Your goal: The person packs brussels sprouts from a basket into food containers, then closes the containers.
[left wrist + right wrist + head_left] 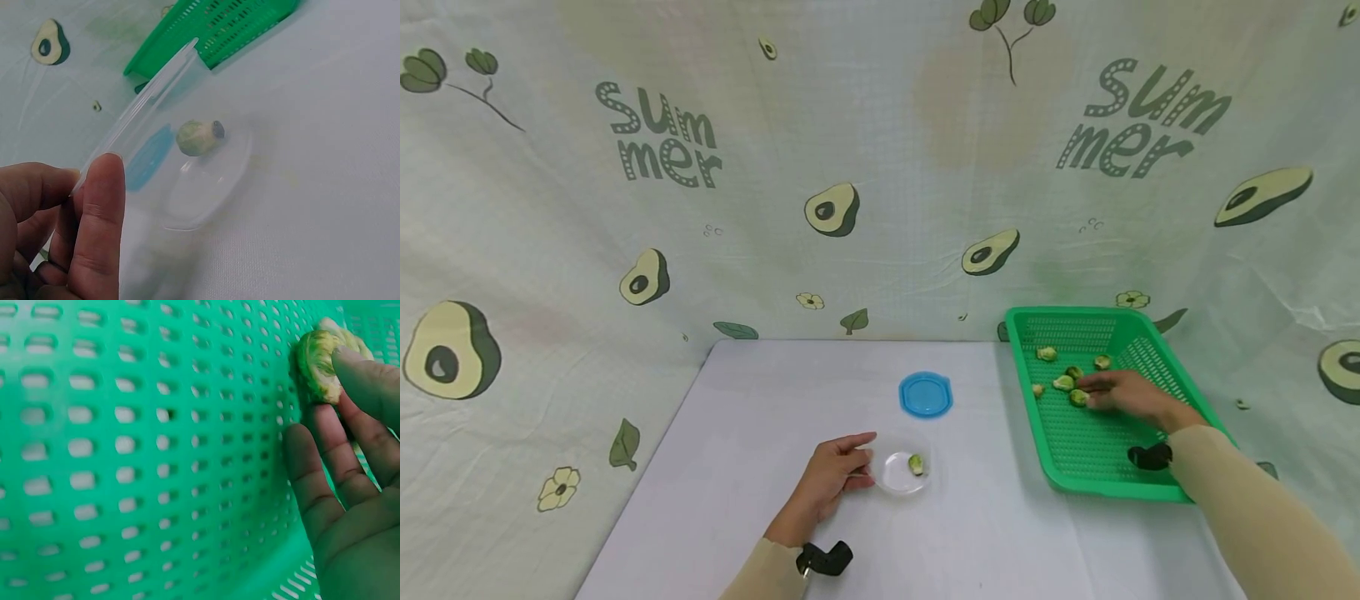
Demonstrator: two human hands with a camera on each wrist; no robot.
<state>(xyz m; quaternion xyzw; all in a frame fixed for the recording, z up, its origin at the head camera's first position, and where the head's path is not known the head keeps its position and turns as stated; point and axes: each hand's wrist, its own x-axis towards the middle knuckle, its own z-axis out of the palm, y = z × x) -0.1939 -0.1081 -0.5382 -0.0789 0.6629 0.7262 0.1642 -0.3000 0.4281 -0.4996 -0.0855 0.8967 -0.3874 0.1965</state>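
My left hand [835, 477] pinches the rim of a clear round plastic container [897, 477] between thumb and fingers. One Brussels sprout [199, 138] lies inside it, seen through the wall in the left wrist view. Off to the right, my right hand [1131, 396] reaches into a green plastic basket [1101, 454]. Its thumb and fingertips are at a Brussels sprout [322, 365] near the basket floor and appear to pinch it. Other sprouts lie around those fingers, such as a sprout [1047, 353] and another sprout [1102, 362].
A blue lid [926, 395] lies on the white table [775, 400], behind the container. The basket stands at the table's right side. A curtain [895, 150] printed with avocados hangs behind the table.
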